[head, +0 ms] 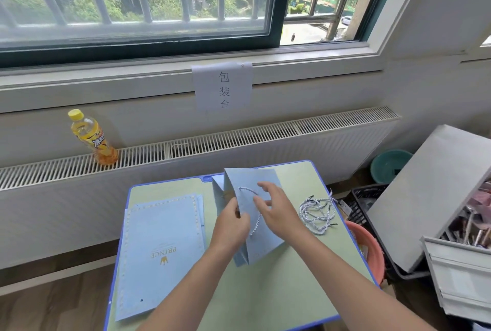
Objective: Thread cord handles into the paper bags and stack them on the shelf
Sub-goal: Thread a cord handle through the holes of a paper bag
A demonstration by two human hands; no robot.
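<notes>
Left hand: the left hand (230, 224) is at the near edge of the open paper bag (255, 213), fingers (235, 210) curled in and pinching the panel where the cord comes through.
Right hand: the right hand (276, 210) hovers over the bag's face, fingers spread apart and lightly bent, nothing pinched between them as far as the view shows.
Bag in play: light blue, part opened with its gusset showing, lying tilted in the middle of the tabletop (265, 291), mouth pointing away toward the window.
Cord: a blue-and-white twisted cord handle (251, 199) arcs across the bag's panel, and its tail runs down beside the left hand.
Spare cords: a loose bunch of matching cords (317, 212) lies on the tabletop's right side, near the right hand but apart from it.
Flat bags: a pile of flat blue bags (159, 253) sits on the left of the tabletop, the top one printed with a gold crown and "PRINCE".
Backdrop: an orange drink bottle (91, 138) stands on the radiator grille (239, 138) at left; a paper sign (222, 86) hangs under the window sill.
Right of the tabletop: a pink basin (372, 248) sits just beside its edge.
</notes>
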